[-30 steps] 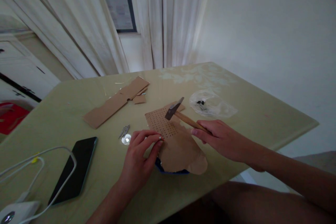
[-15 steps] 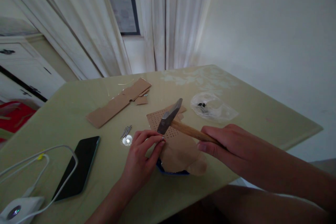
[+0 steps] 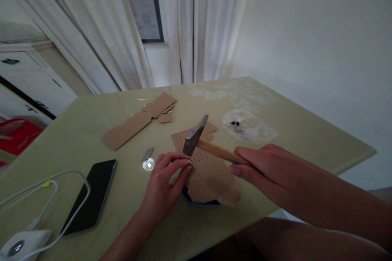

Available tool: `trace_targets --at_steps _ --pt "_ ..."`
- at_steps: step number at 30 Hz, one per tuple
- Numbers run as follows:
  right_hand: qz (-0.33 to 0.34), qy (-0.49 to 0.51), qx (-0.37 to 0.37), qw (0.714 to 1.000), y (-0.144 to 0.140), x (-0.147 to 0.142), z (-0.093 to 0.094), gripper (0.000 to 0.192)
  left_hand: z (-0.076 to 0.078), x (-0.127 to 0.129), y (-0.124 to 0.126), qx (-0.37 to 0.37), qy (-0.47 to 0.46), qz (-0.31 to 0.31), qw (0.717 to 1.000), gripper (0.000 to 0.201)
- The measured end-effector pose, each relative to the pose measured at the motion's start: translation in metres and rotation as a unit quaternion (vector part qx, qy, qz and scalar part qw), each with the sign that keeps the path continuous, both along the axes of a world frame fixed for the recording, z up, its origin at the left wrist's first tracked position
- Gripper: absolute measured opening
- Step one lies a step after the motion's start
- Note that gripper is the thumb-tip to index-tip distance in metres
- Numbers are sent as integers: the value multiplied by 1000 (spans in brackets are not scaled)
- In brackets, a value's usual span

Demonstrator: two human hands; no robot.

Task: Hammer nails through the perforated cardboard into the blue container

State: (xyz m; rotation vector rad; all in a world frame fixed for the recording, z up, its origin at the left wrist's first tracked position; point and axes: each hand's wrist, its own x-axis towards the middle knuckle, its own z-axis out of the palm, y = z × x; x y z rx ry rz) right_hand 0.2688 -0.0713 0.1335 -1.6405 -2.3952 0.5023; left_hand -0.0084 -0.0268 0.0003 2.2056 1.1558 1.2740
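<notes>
The hammer (image 3: 196, 135), gripped in the right hand (image 3: 260, 167), has dropped onto what looks like a nail pinched by the left hand (image 3: 167, 181) fingers against the cardboard (image 3: 211, 171) on the table (image 3: 92, 130).

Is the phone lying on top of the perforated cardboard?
No. The phone lies on the bare table, well to the left of the perforated cardboard, with the left hand between them.
</notes>
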Motion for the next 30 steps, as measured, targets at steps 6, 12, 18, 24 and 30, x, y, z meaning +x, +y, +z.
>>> trace_targets --at_steps 6,12,18,24,30 --pt "40 -25 -5 999 3 -8 -3 40 0 -1 1 -13 8 -2 1000 11" --pt "30 -25 3 999 4 -9 5 44 -2 -1 0 -8 2 -3 1000 10" --pt "54 -39 6 998 4 -9 -5 41 1 -1 0 -19 9 -5 1000 11" --pt "44 -34 20 998 3 -7 0 42 0 -1 0 -19 1 -2 1000 11" --pt "52 -61 2 997 4 -6 -6 41 1 0 0 -11 4 -1 1000 10"
